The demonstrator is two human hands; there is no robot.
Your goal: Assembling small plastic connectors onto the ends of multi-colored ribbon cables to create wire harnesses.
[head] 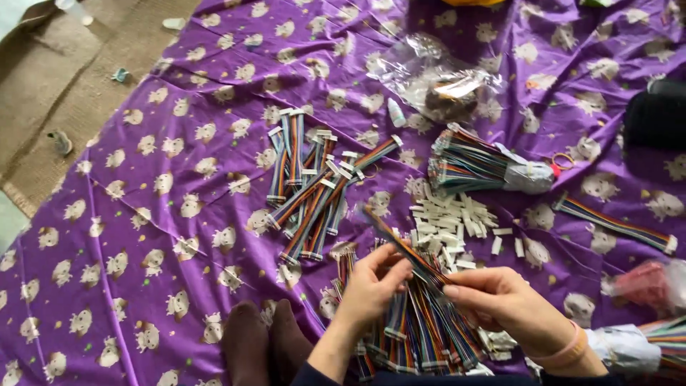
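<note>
Purple patterned cloth covered the floor, with brown matting at the far left. Left of centre lay a loose pile of striped ribbon cables. Near the viewer, the left hand and right hand each had their fingers closed on one ribbon cable, above a near heap of cables. White connectors lay just beyond, a wrapped bundle farther right.

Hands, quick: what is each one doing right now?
Left hand: closed, pinching a rainbow ribbon cable.
Right hand: closed, fingers gripping the same cable near its lower end.
</note>
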